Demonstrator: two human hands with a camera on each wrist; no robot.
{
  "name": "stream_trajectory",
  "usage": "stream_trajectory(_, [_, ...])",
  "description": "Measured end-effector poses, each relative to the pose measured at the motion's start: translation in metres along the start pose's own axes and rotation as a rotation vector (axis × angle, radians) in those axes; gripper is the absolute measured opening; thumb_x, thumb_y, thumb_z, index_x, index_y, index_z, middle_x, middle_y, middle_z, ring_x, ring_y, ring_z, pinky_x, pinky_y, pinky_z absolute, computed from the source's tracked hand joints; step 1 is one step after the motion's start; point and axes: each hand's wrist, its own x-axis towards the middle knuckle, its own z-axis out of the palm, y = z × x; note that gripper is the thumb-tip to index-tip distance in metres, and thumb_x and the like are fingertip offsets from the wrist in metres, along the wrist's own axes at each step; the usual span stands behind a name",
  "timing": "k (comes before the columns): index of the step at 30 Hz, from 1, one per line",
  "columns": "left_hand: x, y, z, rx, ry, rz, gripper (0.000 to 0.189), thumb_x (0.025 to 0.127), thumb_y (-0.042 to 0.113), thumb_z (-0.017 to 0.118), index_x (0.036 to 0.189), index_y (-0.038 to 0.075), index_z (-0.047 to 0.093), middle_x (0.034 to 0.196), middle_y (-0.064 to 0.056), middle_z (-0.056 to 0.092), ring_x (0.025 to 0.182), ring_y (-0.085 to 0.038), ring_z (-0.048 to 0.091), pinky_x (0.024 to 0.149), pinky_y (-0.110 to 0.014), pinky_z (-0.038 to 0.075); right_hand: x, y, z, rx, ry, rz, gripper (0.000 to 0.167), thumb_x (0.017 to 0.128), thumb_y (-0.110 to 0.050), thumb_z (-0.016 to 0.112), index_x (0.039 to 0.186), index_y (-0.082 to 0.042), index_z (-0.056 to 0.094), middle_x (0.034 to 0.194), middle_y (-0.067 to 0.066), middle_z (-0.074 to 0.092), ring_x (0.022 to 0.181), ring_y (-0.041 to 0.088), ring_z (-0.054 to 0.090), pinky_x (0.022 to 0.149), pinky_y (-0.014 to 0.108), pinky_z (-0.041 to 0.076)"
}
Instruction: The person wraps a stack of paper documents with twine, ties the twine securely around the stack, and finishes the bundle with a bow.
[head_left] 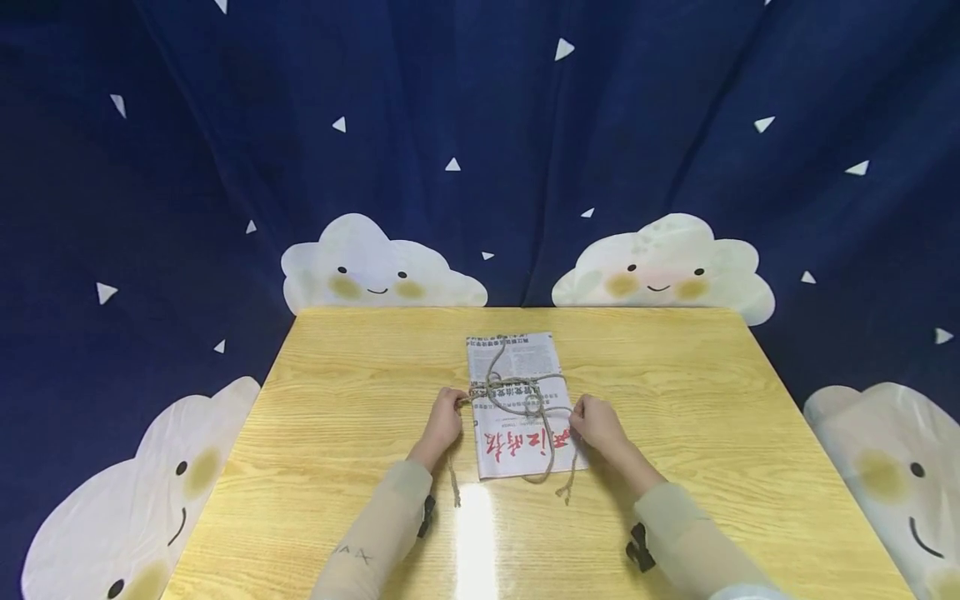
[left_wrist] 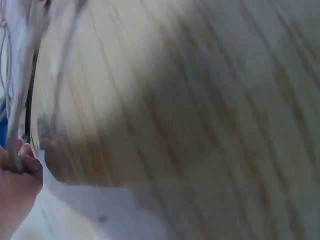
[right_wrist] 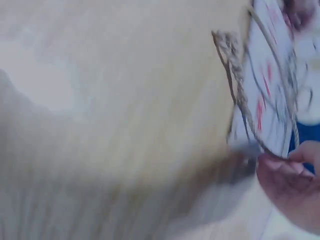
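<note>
A flat packet wrapped in newspaper (head_left: 517,429), with red and black print, lies on the wooden table. Twine (head_left: 497,367) crosses its top in loose loops, with a loose crossing near the middle. At the packet's left edge my left hand (head_left: 443,419) pinches one strand, whose frayed end hangs below. By the right edge my right hand (head_left: 597,421) pinches another strand; its knotted tail (head_left: 567,487) lies beyond the near edge. The right wrist view shows the twine (right_wrist: 241,90) running into the thumb and fingers of the right hand (right_wrist: 290,185).
The wooden table (head_left: 337,383) spreads out around the packet. Behind it hangs a dark blue curtain (head_left: 405,100) with white triangles and smiling clouds. A bright light reflection (head_left: 476,533) falls on the near side of the tabletop.
</note>
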Motion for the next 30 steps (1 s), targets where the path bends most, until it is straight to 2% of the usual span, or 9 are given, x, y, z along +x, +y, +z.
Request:
stream_trajectory(2, [0.000,-0.025,0.009,-0.074,0.024,-0.003,0.024,0.089,-0.001,0.041,0.097,0.005,0.063,0.092,-0.007,0.053,0.084,-0.018,0.053,0.078,-0.026,0.047,0.006,0.011,-0.008,0.145,-0.011,0.021,0.004,0.084,-0.002,0.052,0.082,0.001,0.050,0.068,0.009,0.055,0.057,0.017,0.052,0.049,0.023,0.044])
stream_trajectory(4, [-0.002,-0.005,-0.008,-0.135,-0.020,-0.129,0.021,0.094,0.009,0.044,0.098,0.004,0.064,0.098,-0.011,0.058,0.094,-0.024,0.055,0.083,-0.034,0.047,0.010,0.021,-0.017,0.252,-0.025,0.040,0.006,0.089,-0.002,0.047,0.087,0.004,0.048,0.074,0.015,0.057,0.064,0.022,0.056,0.054,0.024,0.048])
stream_trajectory(7, [-0.009,0.037,-0.038,-0.207,-0.040,-0.222,0.027,0.096,0.020,0.045,0.100,0.003,0.065,0.103,-0.013,0.060,0.100,-0.028,0.055,0.087,-0.040,0.045,0.015,0.033,-0.031,0.308,-0.035,0.057,0.012,0.094,-0.005,0.042,0.094,0.006,0.045,0.080,0.019,0.056,0.069,0.026,0.057,0.057,0.024,0.049])
stream_trajectory(9, [-0.012,0.062,-0.056,-0.201,-0.053,-0.275,0.029,0.096,0.021,0.047,0.101,-0.001,0.064,0.105,-0.016,0.060,0.101,-0.031,0.055,0.086,-0.044,0.046,0.018,0.040,-0.040,0.302,-0.032,0.067,0.016,0.096,-0.007,0.041,0.099,0.008,0.045,0.082,0.017,0.053,0.069,0.023,0.054,0.057,0.024,0.047])
stream_trajectory(12, [-0.015,0.074,-0.071,-0.155,-0.049,-0.262,0.029,0.095,0.021,0.050,0.101,-0.004,0.064,0.100,-0.017,0.060,0.095,-0.030,0.056,0.079,-0.040,0.049,0.021,0.050,-0.050,0.269,-0.012,0.079,0.021,0.097,-0.010,0.040,0.105,0.008,0.046,0.082,0.010,0.048,0.069,0.016,0.047,0.056,0.022,0.042])
stream_trajectory(16, [-0.018,0.069,-0.083,-0.091,-0.063,-0.266,0.024,0.094,0.015,0.050,0.099,-0.005,0.064,0.097,-0.014,0.059,0.089,-0.026,0.057,0.074,-0.035,0.050,0.024,0.063,-0.058,0.251,0.023,0.108,0.022,0.097,-0.011,0.039,0.106,0.008,0.046,0.083,0.010,0.048,0.070,0.016,0.047,0.056,0.023,0.042])
stream_trajectory(21, [-0.021,0.058,-0.095,0.014,-0.100,-0.278,0.019,0.095,0.010,0.048,0.099,-0.003,0.061,0.099,-0.012,0.058,0.092,-0.027,0.056,0.078,-0.039,0.050,0.022,0.077,-0.057,0.197,0.077,0.138,0.021,0.094,-0.008,0.042,0.103,0.009,0.048,0.085,0.015,0.050,0.073,0.020,0.049,0.057,0.024,0.043])
stream_trajectory(27, [-0.023,0.048,-0.105,0.246,-0.056,-0.172,0.013,0.091,0.009,0.055,0.095,0.001,0.064,0.094,-0.010,0.060,0.091,-0.028,0.055,0.079,-0.042,0.048,0.019,0.090,-0.045,0.123,0.103,0.127,0.017,0.094,-0.006,0.043,0.098,0.008,0.050,0.082,0.016,0.052,0.068,0.021,0.049,0.055,0.026,0.043])
stream_trajectory(30, [-0.023,0.046,-0.107,0.327,-0.042,-0.157,0.012,0.088,0.010,0.059,0.094,0.003,0.066,0.091,-0.008,0.061,0.087,-0.026,0.055,0.077,-0.041,0.047,0.019,0.095,-0.038,0.044,0.130,0.116,0.013,0.092,-0.007,0.050,0.093,0.004,0.056,0.081,0.015,0.055,0.071,0.025,0.051,0.065,0.038,0.043])
